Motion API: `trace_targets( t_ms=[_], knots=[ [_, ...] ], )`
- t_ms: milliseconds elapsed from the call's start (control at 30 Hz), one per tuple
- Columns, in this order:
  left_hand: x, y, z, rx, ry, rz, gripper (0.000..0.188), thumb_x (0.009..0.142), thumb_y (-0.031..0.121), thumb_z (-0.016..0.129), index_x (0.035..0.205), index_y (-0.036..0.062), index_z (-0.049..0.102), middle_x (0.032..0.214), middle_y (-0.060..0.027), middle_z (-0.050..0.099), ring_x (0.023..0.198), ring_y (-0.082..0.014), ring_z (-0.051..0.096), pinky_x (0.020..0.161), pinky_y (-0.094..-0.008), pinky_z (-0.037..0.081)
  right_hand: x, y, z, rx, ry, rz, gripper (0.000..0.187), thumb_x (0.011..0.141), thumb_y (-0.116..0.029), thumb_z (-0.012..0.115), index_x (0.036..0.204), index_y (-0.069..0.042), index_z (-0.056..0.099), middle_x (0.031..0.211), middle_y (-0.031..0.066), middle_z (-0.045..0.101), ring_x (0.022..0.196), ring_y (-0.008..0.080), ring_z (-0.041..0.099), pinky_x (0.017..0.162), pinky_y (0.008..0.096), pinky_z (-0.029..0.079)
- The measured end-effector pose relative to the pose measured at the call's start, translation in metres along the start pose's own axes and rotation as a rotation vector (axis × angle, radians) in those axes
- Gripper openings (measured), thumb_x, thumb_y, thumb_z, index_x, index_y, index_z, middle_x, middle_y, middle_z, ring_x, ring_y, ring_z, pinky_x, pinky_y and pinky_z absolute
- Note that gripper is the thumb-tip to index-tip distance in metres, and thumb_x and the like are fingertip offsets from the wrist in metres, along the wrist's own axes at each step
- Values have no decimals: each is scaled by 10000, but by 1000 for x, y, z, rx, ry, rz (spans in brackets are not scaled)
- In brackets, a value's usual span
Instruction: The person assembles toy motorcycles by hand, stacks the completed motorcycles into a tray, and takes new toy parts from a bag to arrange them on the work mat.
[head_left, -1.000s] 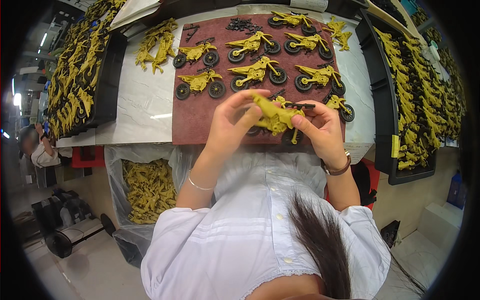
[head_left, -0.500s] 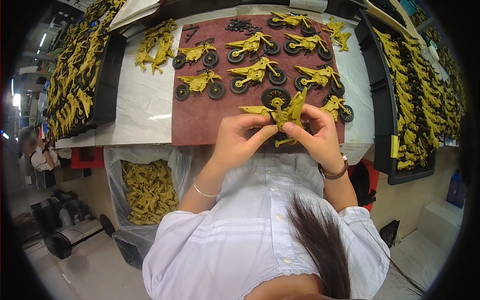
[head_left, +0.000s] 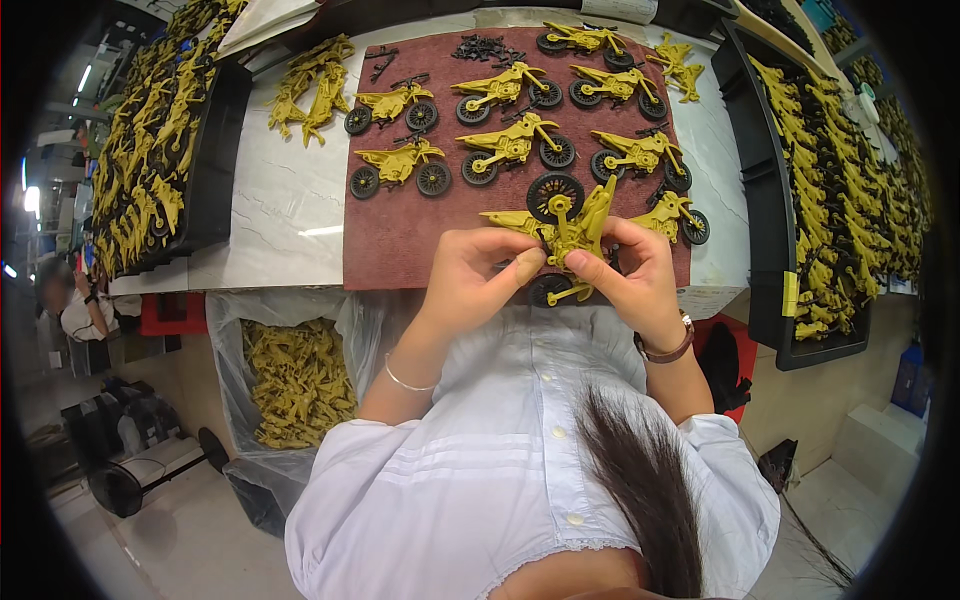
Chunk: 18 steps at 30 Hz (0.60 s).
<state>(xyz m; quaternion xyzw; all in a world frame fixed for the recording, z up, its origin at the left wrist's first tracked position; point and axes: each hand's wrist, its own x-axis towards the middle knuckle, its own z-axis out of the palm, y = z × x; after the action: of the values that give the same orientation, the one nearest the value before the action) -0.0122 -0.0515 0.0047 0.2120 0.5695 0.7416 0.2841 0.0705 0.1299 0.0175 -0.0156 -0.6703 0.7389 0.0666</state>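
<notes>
A white bench point(head_left: 270, 200) is seen from above, with a dark red mat point(head_left: 400, 230) laid on its middle. Finished yellow toy motorcycles point(head_left: 510, 145) are lined in rows on the far part of the mat, and small black parts point(head_left: 487, 47) lie at its far edge. At the near edge of the mat, a yellow toy motorcycle point(head_left: 565, 232) is held upright between both hands. It is pinched by the left hand point(head_left: 475, 275) and by the right hand point(head_left: 635, 280), each closed on its frame. Black trays point(head_left: 215, 160) of yellow pieces are placed at both sides of the bench, and a plastic bag point(head_left: 290, 375) of such pieces hangs below its near left edge
</notes>
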Motion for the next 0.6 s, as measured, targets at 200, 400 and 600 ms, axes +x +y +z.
trace_targets(
  t_ms=[200,400,600],
  knots=[
    [-1,-1,4,185,53,54,125,835,34,671,910,-66,680,860,-98,700,761,-101,634,673,-241,501,-1,1,6,-39,58,-29,247,832,-66,699,1042,42,627,951,54,665,848,76,603,749,218,486],
    [2,1,9,250,76,164,105,798,37,702,861,-46,687,809,-97,704,718,-112,649,640,-246,504,-1,-1,9,-13,104,-41,229,834,-66,696,1028,37,627,938,50,662,835,72,599,739,213,481],
    [6,-6,4,353,39,345,96,775,17,716,834,-48,678,816,-112,705,720,-146,665,660,-256,511,0,3,11,-73,132,-139,214,815,-45,699,1002,33,630,944,56,655,870,92,597,766,236,473]
  ],
)
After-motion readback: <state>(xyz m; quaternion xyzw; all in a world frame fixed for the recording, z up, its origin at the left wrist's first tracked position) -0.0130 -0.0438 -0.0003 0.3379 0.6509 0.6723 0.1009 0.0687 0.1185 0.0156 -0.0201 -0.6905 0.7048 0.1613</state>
